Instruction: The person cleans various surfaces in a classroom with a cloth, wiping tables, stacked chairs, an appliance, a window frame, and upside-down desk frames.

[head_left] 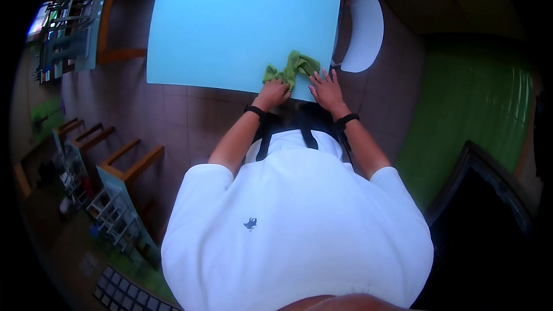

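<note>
A crumpled green cloth [294, 68] lies near the front edge of a light blue tabletop [230, 29]. My left hand [275, 92] is closed on the cloth's left part, its fingers curled down at the table edge. Just right of the cloth, my right hand [326, 88] rests on the tabletop near its front right corner with the fingers spread, holding nothing. Its fingertips are close to the cloth; whether they touch it I cannot tell. Both wrists wear black bands.
A white curved seat [363, 31] stands right of the table. More tables with wooden legs [121, 190] and metal racks are on the left. Along the right side run a green surface [469, 109] and a dark framed panel [478, 224]. The floor [178, 115] is tiled.
</note>
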{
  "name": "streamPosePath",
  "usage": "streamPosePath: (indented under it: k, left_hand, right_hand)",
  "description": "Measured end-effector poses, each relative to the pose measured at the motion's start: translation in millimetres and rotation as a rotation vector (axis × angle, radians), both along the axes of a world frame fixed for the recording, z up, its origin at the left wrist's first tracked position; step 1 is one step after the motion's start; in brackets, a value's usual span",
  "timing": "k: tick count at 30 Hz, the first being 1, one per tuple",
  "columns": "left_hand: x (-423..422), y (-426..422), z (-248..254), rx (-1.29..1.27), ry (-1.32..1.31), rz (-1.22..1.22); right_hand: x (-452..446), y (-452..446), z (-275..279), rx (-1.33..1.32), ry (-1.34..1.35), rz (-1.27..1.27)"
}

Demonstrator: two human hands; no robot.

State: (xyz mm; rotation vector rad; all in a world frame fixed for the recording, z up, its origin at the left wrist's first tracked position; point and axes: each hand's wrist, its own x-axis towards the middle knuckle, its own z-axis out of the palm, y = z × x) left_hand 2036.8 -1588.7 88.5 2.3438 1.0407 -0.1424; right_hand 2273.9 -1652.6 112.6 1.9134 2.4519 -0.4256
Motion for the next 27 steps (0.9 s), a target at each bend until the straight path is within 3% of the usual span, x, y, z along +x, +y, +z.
streamPosePath:
  k: [2, 4, 7, 10, 14, 17, 23, 27]
  left_hand:
    - [32.6, 5.7, 15.9, -0.092, -0.115, -0.124]
    - [62.2, 11.4, 28.8, 0.176, -0.142, -0.398]
    - [80.4, 14.4, 6.4, 0.199, -0.272, -0.332]
    - [78.1, 22.4, -4.6, 0.115, -0.236, -0.253]
    - [32.2, 53.4, 0.4, 0.046, -0.187, -0.307]
    - [-37.0, 70.9, 5.0, 0.004, -0.155, -0.250]
    - [-192.1, 94.7, 12.4, -0.048, -0.240, -0.014]
    - [-235.3, 78.7, 20.6, -0.046, -0.275, 0.188]
  right_hand:
    - [6.5, 10.2, 9.7, -0.025, 0.079, -0.119]
    - [10.3, 22.8, 11.4, -0.091, 0.261, -0.304]
    - [6.2, 39.8, 20.7, -0.301, 0.380, -0.476]
    - [8.9, 44.1, -18.6, -0.215, 0.427, -0.472]
    - [-29.7, 58.3, -20.7, -0.188, 0.408, -0.471]
    - [-94.0, 82.7, -10.5, -0.336, 0.345, -0.382]
    - [-229.0, 138.8, -8.2, -0.375, 0.285, -0.097]
    - [-267.6, 163.6, -2.6, -0.414, 0.249, 0.134]
